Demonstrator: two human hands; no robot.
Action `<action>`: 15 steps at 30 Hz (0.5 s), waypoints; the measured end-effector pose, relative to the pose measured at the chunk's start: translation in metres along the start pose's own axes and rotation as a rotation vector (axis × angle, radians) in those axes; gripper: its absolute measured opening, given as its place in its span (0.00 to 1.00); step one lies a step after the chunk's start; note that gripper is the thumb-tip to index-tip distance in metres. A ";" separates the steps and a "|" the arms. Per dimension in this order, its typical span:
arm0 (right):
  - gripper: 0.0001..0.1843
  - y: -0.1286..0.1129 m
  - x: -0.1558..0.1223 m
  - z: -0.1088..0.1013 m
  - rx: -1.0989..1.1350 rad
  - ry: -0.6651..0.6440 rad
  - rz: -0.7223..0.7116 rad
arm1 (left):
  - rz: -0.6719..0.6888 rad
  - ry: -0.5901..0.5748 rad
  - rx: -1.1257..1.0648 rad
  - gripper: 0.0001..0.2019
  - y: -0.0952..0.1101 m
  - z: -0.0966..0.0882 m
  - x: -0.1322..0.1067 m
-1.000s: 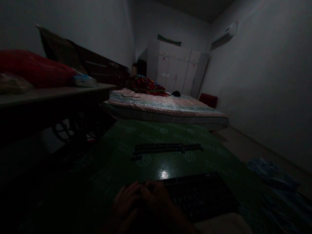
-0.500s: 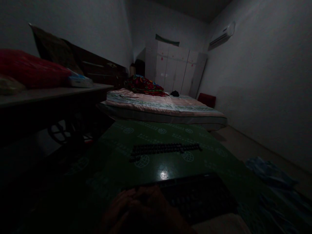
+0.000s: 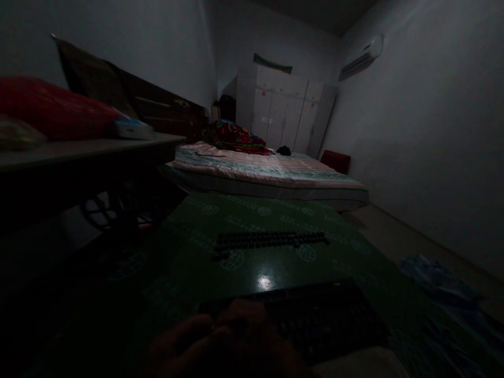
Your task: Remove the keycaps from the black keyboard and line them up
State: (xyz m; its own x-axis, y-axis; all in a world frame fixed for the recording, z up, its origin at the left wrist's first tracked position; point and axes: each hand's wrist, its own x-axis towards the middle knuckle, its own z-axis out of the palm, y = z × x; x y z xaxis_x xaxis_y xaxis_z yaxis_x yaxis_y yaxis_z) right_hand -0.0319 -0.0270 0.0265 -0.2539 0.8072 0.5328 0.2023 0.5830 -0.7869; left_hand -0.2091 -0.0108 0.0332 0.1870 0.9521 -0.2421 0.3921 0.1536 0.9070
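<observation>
A black keyboard (image 3: 326,315) lies on the green tabletop close to me. Over its left end my two hands meet, partly merged in the dark. My right hand (image 3: 252,333) has its fingers bent and drawn together above the keys. My left hand (image 3: 181,336) is beside it on the left, fingers curled in toward the right hand. Whatever is between the fingertips is hidden by shadow. Farther back, loose black keycaps (image 3: 271,240) are set out in keyboard-like rows, with a few apart at the left end.
The green table (image 3: 255,270) carries white globe prints and a bright reflection. Beyond it stands a bed (image 3: 275,173) with a red patterned blanket (image 3: 236,136). At left, a side table (image 3: 157,140) holds a red bag (image 3: 59,110). Bluish plastic (image 3: 437,278) lies at right.
My left hand has shifted slightly left and lower, and my right hand's knuckles are a little more rounded. The view has moved slightly; keyboard and keycaps appear unchanged.
</observation>
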 end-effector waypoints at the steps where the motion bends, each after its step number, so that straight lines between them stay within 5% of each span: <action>1: 0.23 0.005 0.003 0.002 -0.034 0.024 -0.052 | -0.011 0.027 -0.045 0.17 0.000 -0.001 0.001; 7: 0.17 0.017 0.012 0.006 -0.291 0.151 -0.133 | -0.014 0.115 -0.201 0.13 0.003 -0.009 0.003; 12: 0.14 0.000 0.009 0.007 -0.262 -0.161 -0.038 | 0.010 0.133 -0.296 0.11 0.005 -0.012 0.002; 15: 0.14 -0.005 0.007 0.011 -0.177 -0.235 0.023 | 0.050 0.095 -0.340 0.11 0.001 -0.013 0.004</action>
State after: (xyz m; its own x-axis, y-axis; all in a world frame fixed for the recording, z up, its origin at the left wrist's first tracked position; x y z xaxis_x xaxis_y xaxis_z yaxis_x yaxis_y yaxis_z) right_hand -0.0455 -0.0256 0.0308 -0.4550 0.7891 0.4127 0.3670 0.5885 -0.7204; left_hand -0.2194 -0.0031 0.0370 0.1073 0.9786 -0.1757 0.0594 0.1701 0.9836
